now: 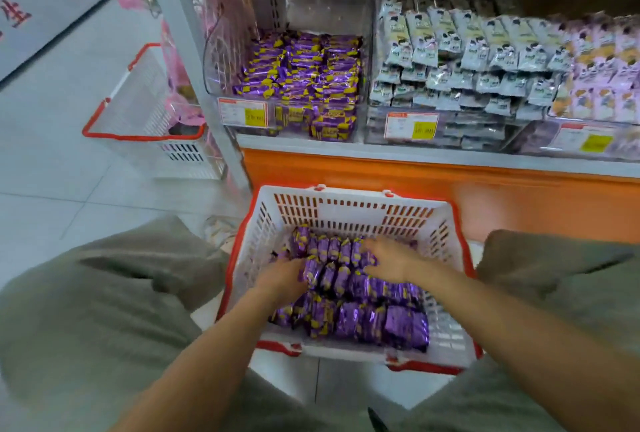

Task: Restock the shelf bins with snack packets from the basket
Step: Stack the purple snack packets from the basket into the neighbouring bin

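Note:
A white basket with a red rim stands on the floor between my knees, holding several purple snack packets. Both hands are down inside it. My left hand grips the left end of a row of upright purple packets. My right hand presses its fingers against the right end of that same row. Above, a clear shelf bin holds a pile of matching purple and yellow packets.
A neighbouring bin of white and grey packets lies right of the purple bin, with lilac packets further right. An orange shelf base runs behind the basket. A second white basket stands on the floor at left.

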A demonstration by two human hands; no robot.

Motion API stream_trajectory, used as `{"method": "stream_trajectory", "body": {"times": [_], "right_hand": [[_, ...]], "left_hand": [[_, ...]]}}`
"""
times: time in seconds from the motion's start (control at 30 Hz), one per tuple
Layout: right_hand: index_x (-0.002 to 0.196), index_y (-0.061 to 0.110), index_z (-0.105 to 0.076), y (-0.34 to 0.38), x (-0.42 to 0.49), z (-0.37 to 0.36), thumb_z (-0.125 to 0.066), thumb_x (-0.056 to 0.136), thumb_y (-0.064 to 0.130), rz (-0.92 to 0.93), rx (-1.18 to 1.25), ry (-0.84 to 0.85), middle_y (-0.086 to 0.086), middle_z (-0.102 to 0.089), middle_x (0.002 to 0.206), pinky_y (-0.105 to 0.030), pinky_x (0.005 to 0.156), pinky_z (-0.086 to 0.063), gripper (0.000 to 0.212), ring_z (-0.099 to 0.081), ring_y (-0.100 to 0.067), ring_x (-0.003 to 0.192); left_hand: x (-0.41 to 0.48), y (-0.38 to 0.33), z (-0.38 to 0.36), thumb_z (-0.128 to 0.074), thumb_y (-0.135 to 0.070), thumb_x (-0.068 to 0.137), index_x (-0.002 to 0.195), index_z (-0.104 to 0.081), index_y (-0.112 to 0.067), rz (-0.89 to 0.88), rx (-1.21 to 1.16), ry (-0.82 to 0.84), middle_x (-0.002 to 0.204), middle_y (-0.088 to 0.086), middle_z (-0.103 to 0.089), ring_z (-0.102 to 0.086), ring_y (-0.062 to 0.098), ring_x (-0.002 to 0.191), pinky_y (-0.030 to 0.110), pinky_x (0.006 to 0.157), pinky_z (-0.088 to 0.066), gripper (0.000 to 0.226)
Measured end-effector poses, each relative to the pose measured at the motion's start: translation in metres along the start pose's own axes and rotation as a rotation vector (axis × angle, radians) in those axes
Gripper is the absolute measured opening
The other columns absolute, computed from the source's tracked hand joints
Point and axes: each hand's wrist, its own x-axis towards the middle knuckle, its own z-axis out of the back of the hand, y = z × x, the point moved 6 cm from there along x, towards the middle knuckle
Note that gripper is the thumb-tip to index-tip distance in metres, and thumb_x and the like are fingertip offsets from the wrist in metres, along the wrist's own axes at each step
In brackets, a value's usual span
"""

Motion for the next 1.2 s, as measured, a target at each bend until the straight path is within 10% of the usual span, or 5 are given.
{"method": "stream_trajectory", "body": {"times": [0.5, 0.77, 0.97, 1.1, 1.2], "right_hand": [[0.155, 0.023, -0.017, 0.031, 0.045, -0.12, -0.051, 0.095, 0.051, 0.114, 0.019, 0.301, -0.011, -0.019, 0.159, -0.045, 0.114, -0.028, 0.074, -0.022, -0.03, 0.144], [0.133, 0.014, -0.045, 0.044, 0.054, -0.114, -0.064, 0.091, 0.036, 0.074, 0.245, 0.194, -0.01, -0.046, 0.131, -0.04, 0.097, -0.041, 0.051, -0.046, -0.028, 0.119], [0.145, 0.018, -0.035, 0.049, 0.056, -0.06, -0.061, 0.095, 0.029, -0.007, 1.06, 0.133, 0.001, -0.044, 0.14, -0.031, 0.092, -0.046, 0.058, -0.053, -0.019, 0.117], [0.127, 0.024, -0.053, 0.044, 0.051, -0.025, -0.073, 0.086, 0.031, 0.04, 1.062, -0.019, -0.004, -0.061, 0.122, -0.041, 0.097, -0.05, 0.046, -0.063, -0.017, 0.106], [0.114, 0.021, -0.056, 0.047, 0.034, 0.01, -0.072, 0.086, 0.013, 0.123, 1.023, -0.173, 0.003, -0.061, 0.097, -0.017, 0.083, -0.044, 0.034, -0.057, -0.004, 0.088]], "left_hand": [[0.042, 0.047, -0.073, -0.077, -0.029, 0.076, 0.138, -0.041, -0.018, 0.179, -0.205, 0.146, 0.123, 0.015, -0.059, -0.06, 0.034, 0.108, 0.034, 0.084, -0.045, 0.072], [0.04, 0.065, -0.057, -0.073, -0.012, 0.079, 0.104, -0.056, -0.008, 0.33, -0.541, -0.068, 0.091, 0.007, -0.064, -0.06, 0.023, 0.084, 0.028, 0.069, -0.044, 0.031], [0.036, 0.048, -0.024, -0.06, 0.015, 0.082, 0.096, -0.067, 0.001, 0.198, -1.327, -0.129, 0.077, 0.006, -0.07, -0.064, 0.013, 0.064, 0.021, 0.06, -0.051, 0.021], [0.025, 0.031, 0.001, -0.062, 0.014, 0.082, 0.098, -0.068, -0.001, 0.053, -1.406, -0.077, 0.079, 0.004, -0.071, -0.065, 0.013, 0.069, 0.023, 0.068, -0.052, 0.023], [0.02, 0.026, 0.017, -0.062, 0.014, 0.083, 0.098, -0.065, -0.007, -0.004, -1.355, -0.08, 0.073, 0.0, -0.07, -0.061, 0.009, 0.062, 0.019, 0.063, -0.049, 0.025]]}}
